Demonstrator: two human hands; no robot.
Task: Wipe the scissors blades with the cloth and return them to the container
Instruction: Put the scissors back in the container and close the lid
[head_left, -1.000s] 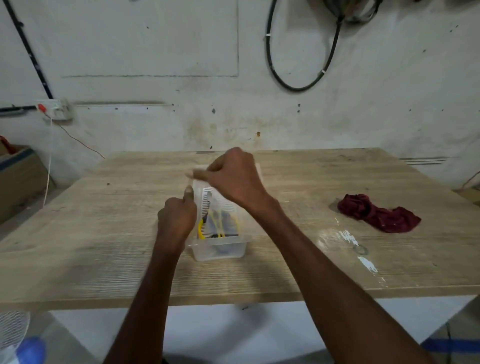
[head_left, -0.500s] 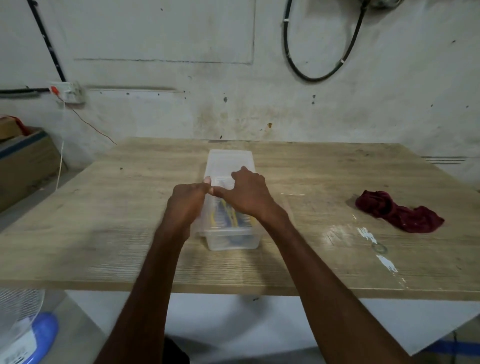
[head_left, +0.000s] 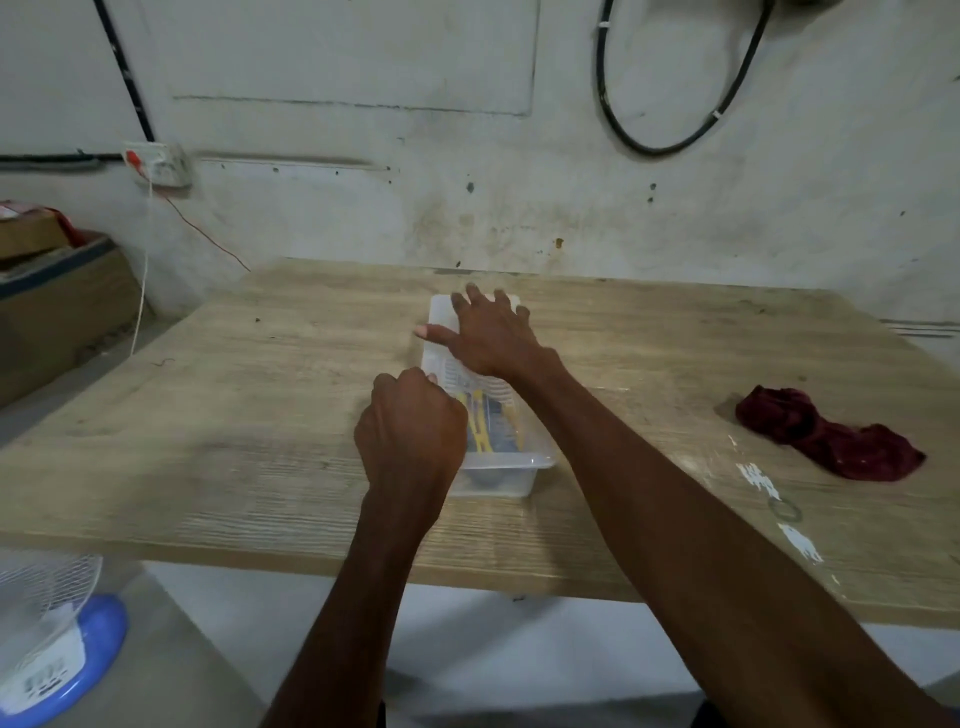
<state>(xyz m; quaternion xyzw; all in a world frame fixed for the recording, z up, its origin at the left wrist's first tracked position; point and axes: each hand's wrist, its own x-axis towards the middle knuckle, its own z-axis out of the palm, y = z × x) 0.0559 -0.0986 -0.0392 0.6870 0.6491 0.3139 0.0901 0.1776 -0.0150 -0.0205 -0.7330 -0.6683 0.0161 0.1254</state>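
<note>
Right hand (head_left: 491, 338) lies flat, fingers spread, on the far end of the clear plastic lidded container (head_left: 496, 470) mid wooden table (head_left: 234, 415). Left hand (head_left: 410, 428) is curled in a fist at its left rim; what it grips, I cannot tell. Yellow-handled scissors (head_left: 480, 423) lie inside. Crumpled maroon cloth (head_left: 826, 434) sits well apart, right.

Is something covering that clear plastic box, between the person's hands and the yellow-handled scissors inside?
Yes. A clear plastic lid lies over the clear plastic container, above the yellow-handled scissors. The right hand rests spread flat on it; the left hand is fisted at its left edge.
</note>
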